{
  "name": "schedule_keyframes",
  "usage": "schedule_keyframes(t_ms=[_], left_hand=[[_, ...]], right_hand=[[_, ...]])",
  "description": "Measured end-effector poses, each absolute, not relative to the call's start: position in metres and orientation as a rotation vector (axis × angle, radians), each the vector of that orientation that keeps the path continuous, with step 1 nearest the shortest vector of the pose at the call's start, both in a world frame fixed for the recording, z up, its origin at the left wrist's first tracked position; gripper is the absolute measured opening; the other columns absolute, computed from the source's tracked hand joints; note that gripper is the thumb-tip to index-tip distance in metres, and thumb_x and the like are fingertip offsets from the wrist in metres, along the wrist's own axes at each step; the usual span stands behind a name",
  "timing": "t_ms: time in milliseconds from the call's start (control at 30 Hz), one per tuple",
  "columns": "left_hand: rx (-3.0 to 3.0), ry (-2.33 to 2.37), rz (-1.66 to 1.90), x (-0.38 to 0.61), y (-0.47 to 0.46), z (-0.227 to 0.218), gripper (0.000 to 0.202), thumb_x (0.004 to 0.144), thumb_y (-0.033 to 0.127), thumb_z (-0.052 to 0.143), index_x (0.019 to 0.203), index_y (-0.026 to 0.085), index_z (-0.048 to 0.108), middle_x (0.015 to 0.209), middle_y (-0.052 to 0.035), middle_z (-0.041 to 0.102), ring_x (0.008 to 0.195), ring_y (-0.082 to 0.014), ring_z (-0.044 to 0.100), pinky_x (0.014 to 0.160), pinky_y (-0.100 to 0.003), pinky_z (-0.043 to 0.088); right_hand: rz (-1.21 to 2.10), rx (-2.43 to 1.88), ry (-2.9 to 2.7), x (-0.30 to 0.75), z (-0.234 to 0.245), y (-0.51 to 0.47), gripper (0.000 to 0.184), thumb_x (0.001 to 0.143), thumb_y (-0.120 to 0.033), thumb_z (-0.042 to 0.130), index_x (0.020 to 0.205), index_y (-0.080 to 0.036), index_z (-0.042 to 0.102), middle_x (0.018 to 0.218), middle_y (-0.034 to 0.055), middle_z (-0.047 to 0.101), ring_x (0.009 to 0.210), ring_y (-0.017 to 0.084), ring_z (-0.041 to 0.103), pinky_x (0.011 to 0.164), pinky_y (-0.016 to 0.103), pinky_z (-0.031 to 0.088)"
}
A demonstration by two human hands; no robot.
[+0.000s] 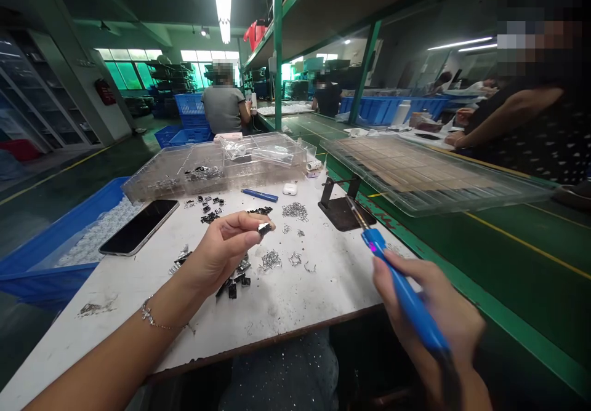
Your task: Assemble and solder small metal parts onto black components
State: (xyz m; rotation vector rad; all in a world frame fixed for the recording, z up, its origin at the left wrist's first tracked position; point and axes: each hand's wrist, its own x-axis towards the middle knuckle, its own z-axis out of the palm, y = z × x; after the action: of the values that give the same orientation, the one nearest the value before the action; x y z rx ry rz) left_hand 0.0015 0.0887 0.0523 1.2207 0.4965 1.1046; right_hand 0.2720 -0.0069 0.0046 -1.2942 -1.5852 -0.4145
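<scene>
My left hand (pixel 226 248) is raised over the white table (pixel 295 300), its fingers pinched on a small black part (pixel 265 228). My right hand (pixel 434 312) grips a blue soldering iron (pixel 401 291) like a pen. The iron's metal tip (pixel 355 209) points up and away over a black stand (pixel 340 208). Under and around the left hand lie small black parts (pixel 233 287) and little piles of metal clips (pixel 271 259).
A black phone (pixel 139 226) lies at the table's left. Clear plastic trays (pixel 217 165) stand at the back, one larger tray (pixel 429 177) on the green bench at right. A blue bin (pixel 55 239) sits left. Other people work beyond and at right (pixel 530 122).
</scene>
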Motion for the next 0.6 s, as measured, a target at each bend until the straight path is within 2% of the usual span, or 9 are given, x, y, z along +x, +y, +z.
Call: schedule_keyframes(t_ms=[67, 200, 267, 367, 533, 600], left_hand=[[1.226, 0.503, 1.097, 0.001, 0.089, 0.051, 0.009, 0.069, 0.023, 0.076, 0.077, 0.022, 0.073, 0.092, -0.004, 0.069, 0.091, -0.0186, 0.06, 0.088, -0.032, 0.043], [1.268, 0.527, 1.058, 0.0, 0.091, 0.05, 0.007, 0.072, 0.023, 0.074, 0.078, 0.022, 0.072, 0.096, -0.0047, 0.068, 0.095, -0.0196, 0.059, 0.088, -0.032, 0.043], [1.298, 0.566, 1.036, 0.0, 0.091, 0.049, 0.007, 0.072, 0.022, 0.074, 0.079, 0.022, 0.071, 0.097, -0.0053, 0.067, 0.1, -0.0202, 0.058, 0.09, -0.032, 0.043], [1.365, 0.645, 1.005, 0.001, 0.091, 0.048, 0.009, 0.073, 0.02, 0.073, 0.08, 0.02, 0.068, 0.101, -0.0071, 0.065, 0.103, -0.0211, 0.057, 0.09, -0.033, 0.045], [1.594, 0.69, 0.867, 0.007, 0.088, 0.046, 0.009, 0.077, 0.019, 0.067, 0.085, 0.019, 0.064, 0.105, -0.0093, 0.06, 0.092, -0.0212, 0.06, 0.082, -0.036, 0.051], [1.751, 0.699, 0.854, 0.009, 0.087, 0.043, 0.009, 0.079, 0.018, 0.063, 0.087, 0.019, 0.063, 0.103, -0.0097, 0.06, 0.095, -0.0223, 0.06, 0.085, -0.037, 0.051]], right_hand=[[-0.526, -1.424, -1.726, 0.274, 0.003, 0.014, 0.02, 0.086, -0.022, 0.06, 0.106, -0.02, 0.057, 0.082, 0.0054, 0.065, 0.074, 0.022, 0.061, 0.072, 0.034, 0.047], [-0.411, -1.583, -1.961, 0.291, -0.003, 0.038, 0.021, 0.092, -0.026, 0.047, 0.108, -0.017, 0.057, 0.091, 0.0102, 0.066, 0.086, 0.027, 0.062, 0.078, 0.04, 0.046], [-0.311, -1.663, -2.001, 0.3, -0.002, 0.042, 0.025, 0.09, -0.016, 0.043, 0.111, -0.017, 0.056, 0.097, 0.0111, 0.065, 0.09, 0.028, 0.061, 0.079, 0.041, 0.046], [-0.155, -1.744, -2.094, 0.31, 0.004, 0.047, 0.05, 0.079, 0.004, 0.035, 0.117, -0.021, 0.055, 0.108, 0.0105, 0.062, 0.099, 0.025, 0.059, 0.081, 0.039, 0.046], [-0.082, -1.75, -2.225, 0.327, 0.006, 0.05, 0.06, 0.077, 0.004, 0.039, 0.125, -0.03, 0.052, 0.117, 0.0078, 0.058, 0.102, 0.024, 0.057, 0.084, 0.036, 0.048], [-0.202, -1.817, -2.148, 0.327, 0.006, 0.048, 0.062, 0.077, 0.004, 0.038, 0.13, -0.027, 0.049, 0.116, 0.0103, 0.058, 0.104, 0.027, 0.055, 0.084, 0.04, 0.048]])
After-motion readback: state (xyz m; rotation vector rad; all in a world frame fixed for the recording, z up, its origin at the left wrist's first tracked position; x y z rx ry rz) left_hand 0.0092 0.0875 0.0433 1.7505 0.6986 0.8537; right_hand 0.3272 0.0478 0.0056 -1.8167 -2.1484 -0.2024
